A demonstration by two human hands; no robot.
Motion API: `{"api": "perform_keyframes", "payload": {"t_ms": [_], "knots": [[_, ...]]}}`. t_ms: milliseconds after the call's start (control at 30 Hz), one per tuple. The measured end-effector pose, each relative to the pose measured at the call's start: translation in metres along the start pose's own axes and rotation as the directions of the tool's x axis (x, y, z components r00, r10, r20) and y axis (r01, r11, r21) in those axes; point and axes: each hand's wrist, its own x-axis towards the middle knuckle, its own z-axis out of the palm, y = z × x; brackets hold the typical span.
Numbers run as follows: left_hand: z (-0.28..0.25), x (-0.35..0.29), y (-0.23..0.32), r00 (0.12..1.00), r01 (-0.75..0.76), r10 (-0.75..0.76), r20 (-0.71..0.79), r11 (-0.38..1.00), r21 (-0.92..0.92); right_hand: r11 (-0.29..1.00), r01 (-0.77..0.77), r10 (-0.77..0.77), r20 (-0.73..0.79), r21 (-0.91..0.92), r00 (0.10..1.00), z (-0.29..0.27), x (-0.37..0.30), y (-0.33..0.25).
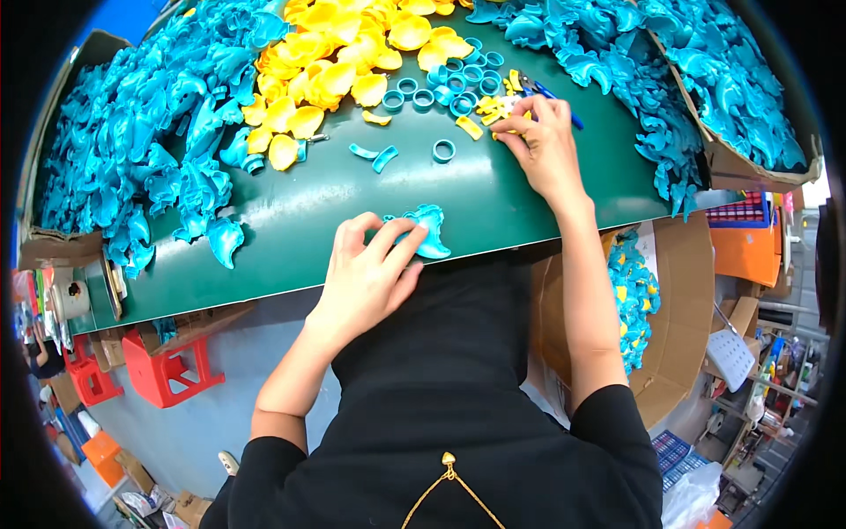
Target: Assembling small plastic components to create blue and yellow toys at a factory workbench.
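At the near edge of the green table [352, 194], my left hand [372, 269] holds down a wavy-edged teal plastic piece [430, 234]. The fingers curl over its left side and hide part of it. Farther right, my right hand [548, 145] reaches into a small heap of yellow plastic pieces [492, 108]. Thumb and forefinger are pinched together there; what is between them cannot be made out. A single teal ring [443, 152] lies between the hands. Two curved teal strips [384, 159] rest left of it, and a curved yellow strip [469, 128] lies beside the heap.
Teal pieces pile high at the left [159, 123] and in a right-hand cardboard box [740, 163]. Yellow shell-shaped pieces [335, 75] and several teal rings [458, 84] lie at the back. Blue-handled pliers [546, 91] sit behind my right hand. Below the table stands an open carton [674, 309] of teal-and-yellow pieces.
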Motion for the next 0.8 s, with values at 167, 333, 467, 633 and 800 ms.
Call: {"api": "perform_keyframes", "payload": {"t_ms": [167, 333, 467, 633, 800], "knots": [[0.013, 0.014, -0.009, 0.970, -0.223, 0.228, -0.079, 0.972, 0.067, 0.960, 0.025, -0.007, -0.065, 0.279, 0.998, -0.004, -0.012, -0.031], [0.022, 0.022, 0.000, 0.981, -0.176, 0.179, -0.074, 0.984, 0.041, 0.753, -0.245, 0.234, 0.099, 0.611, 0.967, 0.005, -0.066, -0.083], [0.024, 0.022, -0.001, 0.978, -0.179, 0.183, -0.096, 0.983, 0.044, 0.892, -0.111, 0.164, -0.084, 0.437, 0.983, 0.023, -0.074, -0.092], [0.026, 0.023, -0.002, 0.982, -0.159, 0.160, -0.097, 0.987, 0.019, 0.942, -0.174, 0.192, -0.037, 0.288, 0.981, 0.027, -0.078, -0.098], [0.023, 0.021, -0.004, 0.979, -0.185, 0.189, -0.082, 0.981, 0.054, 0.957, -0.148, 0.136, 0.068, 0.248, 0.988, 0.004, -0.084, -0.095]]}}
